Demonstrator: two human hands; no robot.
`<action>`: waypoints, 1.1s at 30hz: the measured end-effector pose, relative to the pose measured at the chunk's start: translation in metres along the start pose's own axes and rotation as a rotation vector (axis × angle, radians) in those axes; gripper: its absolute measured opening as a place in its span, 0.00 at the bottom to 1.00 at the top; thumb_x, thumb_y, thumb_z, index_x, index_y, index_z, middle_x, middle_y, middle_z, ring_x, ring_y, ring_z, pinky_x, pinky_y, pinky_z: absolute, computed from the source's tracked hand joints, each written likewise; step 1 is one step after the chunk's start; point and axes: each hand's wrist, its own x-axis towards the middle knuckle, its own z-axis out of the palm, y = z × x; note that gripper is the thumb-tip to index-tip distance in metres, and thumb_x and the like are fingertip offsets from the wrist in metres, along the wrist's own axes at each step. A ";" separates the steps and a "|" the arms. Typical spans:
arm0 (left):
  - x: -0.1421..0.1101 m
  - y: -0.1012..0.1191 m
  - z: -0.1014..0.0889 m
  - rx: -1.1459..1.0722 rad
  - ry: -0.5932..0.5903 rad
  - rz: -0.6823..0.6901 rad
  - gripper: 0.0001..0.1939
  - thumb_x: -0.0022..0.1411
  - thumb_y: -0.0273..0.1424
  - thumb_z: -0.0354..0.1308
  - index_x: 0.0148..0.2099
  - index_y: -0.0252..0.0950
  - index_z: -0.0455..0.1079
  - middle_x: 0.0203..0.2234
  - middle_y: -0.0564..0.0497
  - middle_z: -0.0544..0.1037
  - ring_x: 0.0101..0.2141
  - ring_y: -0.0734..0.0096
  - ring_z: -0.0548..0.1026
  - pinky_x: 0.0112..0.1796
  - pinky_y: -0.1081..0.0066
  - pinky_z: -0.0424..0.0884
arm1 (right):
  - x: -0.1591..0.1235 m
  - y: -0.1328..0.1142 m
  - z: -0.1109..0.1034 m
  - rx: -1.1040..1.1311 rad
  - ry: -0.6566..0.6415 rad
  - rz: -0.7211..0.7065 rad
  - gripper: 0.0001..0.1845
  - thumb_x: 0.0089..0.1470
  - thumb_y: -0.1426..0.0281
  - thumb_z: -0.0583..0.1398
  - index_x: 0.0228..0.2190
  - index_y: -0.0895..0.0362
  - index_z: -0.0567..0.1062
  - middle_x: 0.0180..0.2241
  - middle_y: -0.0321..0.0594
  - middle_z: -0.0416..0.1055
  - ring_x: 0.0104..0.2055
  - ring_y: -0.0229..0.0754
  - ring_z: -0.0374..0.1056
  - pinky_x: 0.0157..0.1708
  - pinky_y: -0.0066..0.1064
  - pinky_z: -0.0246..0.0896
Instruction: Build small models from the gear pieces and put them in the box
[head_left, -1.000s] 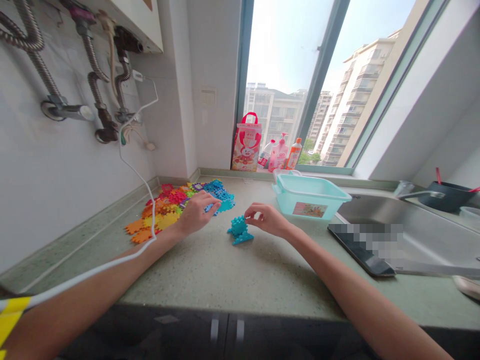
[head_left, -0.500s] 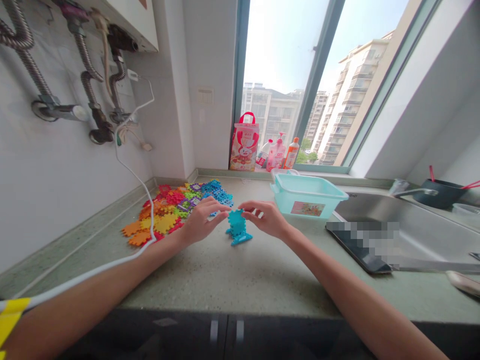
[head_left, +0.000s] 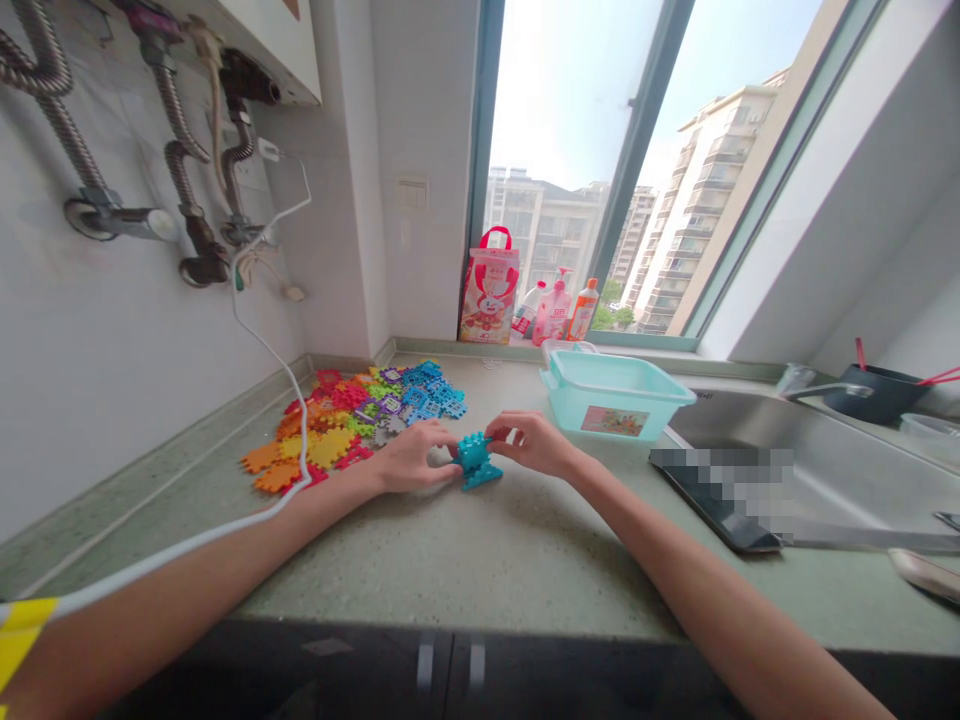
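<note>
In the middle of the counter stands a small build of teal interlocking plastic tiles (head_left: 475, 457), with a flat piece at its foot. My left hand (head_left: 420, 455) grips its left side between thumb and fingers. From the right, my right hand (head_left: 529, 440) pinches the upper right edge of the same build. The fingertips hide parts of both sides. Just behind my left hand lies a pile of loose interlocking tiles (head_left: 322, 447) in orange, yellow, red, green, purple and blue.
A mint plastic tub (head_left: 619, 390) stands behind my right hand. Farther right are a dark flat device (head_left: 712, 500) and a steel sink (head_left: 847, 480). A white cable (head_left: 303, 440) crosses the tiles and my left forearm. Bottles (head_left: 553, 312) and a pink bag (head_left: 490, 295) line the windowsill.
Both hands have come lower on the teal build. Its upright part now looks shorter and more tilted, and my left thumb has moved down towards its base.
</note>
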 end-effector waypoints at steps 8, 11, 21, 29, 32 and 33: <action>0.003 0.004 -0.003 -0.027 -0.029 -0.025 0.09 0.65 0.38 0.66 0.40 0.38 0.82 0.35 0.51 0.83 0.40 0.64 0.77 0.47 0.68 0.67 | -0.001 0.004 0.000 -0.051 -0.028 -0.029 0.03 0.61 0.69 0.66 0.37 0.55 0.80 0.34 0.38 0.79 0.33 0.37 0.74 0.31 0.25 0.68; 0.003 0.002 -0.001 -0.033 -0.045 -0.030 0.10 0.67 0.40 0.65 0.39 0.39 0.81 0.34 0.52 0.83 0.39 0.65 0.76 0.46 0.68 0.66 | -0.001 0.004 0.003 -0.058 -0.032 -0.034 0.02 0.60 0.69 0.66 0.36 0.55 0.79 0.34 0.37 0.79 0.34 0.37 0.74 0.30 0.25 0.67; 0.000 -0.006 -0.002 0.042 -0.070 -0.091 0.12 0.63 0.39 0.67 0.44 0.38 0.80 0.26 0.54 0.78 0.30 0.69 0.74 0.38 0.69 0.65 | -0.005 0.032 -0.001 0.100 0.082 0.179 0.19 0.64 0.56 0.63 0.50 0.54 0.76 0.40 0.41 0.79 0.35 0.39 0.76 0.32 0.28 0.71; 0.004 -0.020 -0.004 0.381 -0.023 -0.044 0.22 0.63 0.32 0.60 0.59 0.37 0.77 0.55 0.43 0.80 0.56 0.51 0.73 0.56 0.56 0.66 | 0.046 0.104 0.028 -0.330 0.035 0.282 0.25 0.66 0.69 0.57 0.63 0.53 0.73 0.58 0.49 0.75 0.56 0.47 0.73 0.61 0.42 0.66; 0.003 -0.024 -0.002 0.417 -0.058 -0.095 0.27 0.65 0.32 0.57 0.66 0.36 0.71 0.65 0.42 0.73 0.66 0.50 0.66 0.62 0.52 0.61 | 0.081 0.110 0.040 -0.432 0.003 0.274 0.25 0.66 0.71 0.58 0.62 0.52 0.76 0.61 0.49 0.73 0.64 0.50 0.68 0.68 0.44 0.55; 0.002 -0.024 -0.002 0.423 -0.071 -0.111 0.28 0.66 0.32 0.56 0.67 0.35 0.69 0.66 0.43 0.71 0.67 0.50 0.64 0.63 0.51 0.60 | 0.089 0.111 0.043 -0.435 0.005 0.274 0.24 0.66 0.71 0.57 0.60 0.52 0.77 0.61 0.49 0.73 0.64 0.50 0.67 0.69 0.43 0.53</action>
